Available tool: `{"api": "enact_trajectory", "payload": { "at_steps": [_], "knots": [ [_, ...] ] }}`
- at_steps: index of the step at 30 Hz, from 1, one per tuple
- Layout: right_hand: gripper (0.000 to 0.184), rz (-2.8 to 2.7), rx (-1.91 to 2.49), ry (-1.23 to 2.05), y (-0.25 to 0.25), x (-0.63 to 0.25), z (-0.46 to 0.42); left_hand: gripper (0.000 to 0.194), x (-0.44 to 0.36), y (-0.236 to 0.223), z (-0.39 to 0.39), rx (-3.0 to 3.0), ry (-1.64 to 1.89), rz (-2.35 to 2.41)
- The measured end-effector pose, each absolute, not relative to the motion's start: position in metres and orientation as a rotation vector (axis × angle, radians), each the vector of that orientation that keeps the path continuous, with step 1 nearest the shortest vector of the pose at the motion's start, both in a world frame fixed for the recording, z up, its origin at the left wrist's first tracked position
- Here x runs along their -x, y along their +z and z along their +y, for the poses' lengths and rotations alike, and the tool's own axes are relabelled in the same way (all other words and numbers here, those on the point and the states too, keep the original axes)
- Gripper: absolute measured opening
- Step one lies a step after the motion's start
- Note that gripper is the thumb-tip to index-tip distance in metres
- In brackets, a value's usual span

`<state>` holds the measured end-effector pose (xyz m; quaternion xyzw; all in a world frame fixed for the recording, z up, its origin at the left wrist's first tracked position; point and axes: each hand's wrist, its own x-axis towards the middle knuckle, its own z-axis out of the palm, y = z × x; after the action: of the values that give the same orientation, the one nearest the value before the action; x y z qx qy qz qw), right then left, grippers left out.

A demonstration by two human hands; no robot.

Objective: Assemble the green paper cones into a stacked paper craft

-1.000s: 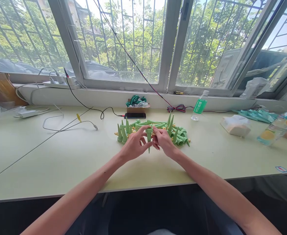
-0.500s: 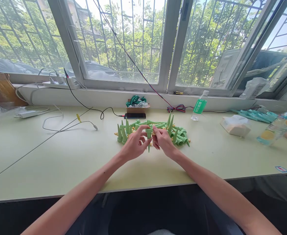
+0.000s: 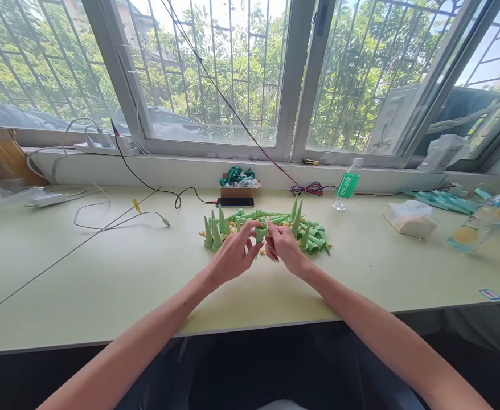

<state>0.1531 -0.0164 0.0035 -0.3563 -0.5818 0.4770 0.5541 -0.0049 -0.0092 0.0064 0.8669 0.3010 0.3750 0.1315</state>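
your left hand (image 3: 236, 249) pinches a green cone (image 3: 261, 232) between its fingers, open end up, above the tabletop (image 3: 275, 296). your right hand (image 3: 285, 245) meets it at the rim, fingers closed together, though you can't tell what they grip. the green pile (image 3: 318, 234) lies just behind.

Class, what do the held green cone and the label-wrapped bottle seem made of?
Green hollow cone: probably matte moulded plastic; even colour, crisp round rim.

Clear bottle with green label: likely thin glossy plastic; see-through walls, bright highlights.
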Motion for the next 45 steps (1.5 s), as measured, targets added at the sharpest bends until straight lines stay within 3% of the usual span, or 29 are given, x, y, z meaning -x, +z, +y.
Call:
{"api": "enact_trajectory", "payload": {
  "at_steps": [8, 12, 15, 20, 28, 45],
  "knots": [
    [0.052, -1.368, 0.856, 1.108, 0.004, -0.153, -0.016, 0.042, 0.004, 0.007, -0.009, -2.401, 1.144, 0.936],
    [0.054, -1.362, 0.861, 1.066, 0.003, -0.153, -0.017, 0.025, 0.004, 0.007, -0.006, -2.291, 1.192, 1.041],
    [0.056, -1.382, 0.876, 1.017, 0.002, -0.153, -0.016, 0.033, 0.004, 0.008, -0.004, -2.265, 1.097, 1.042],
    [0.058, -1.431, 0.917, 0.93, -0.002, -0.153, -0.013, 0.036, 0.004, 0.014, -0.006, -1.896, 0.923, 0.899],
    [0.059, -1.467, 0.934, 0.845, -0.003, -0.154, -0.012, 0.038, 0.005, 0.023, -0.006, -1.462, 0.963, 0.789],
    [0.058, -1.551, 0.969, 0.779, -0.002, -0.155, -0.016, 0.042, 0.006, 0.025, -0.01, -1.486, 0.867, 0.707]
  ]
}}
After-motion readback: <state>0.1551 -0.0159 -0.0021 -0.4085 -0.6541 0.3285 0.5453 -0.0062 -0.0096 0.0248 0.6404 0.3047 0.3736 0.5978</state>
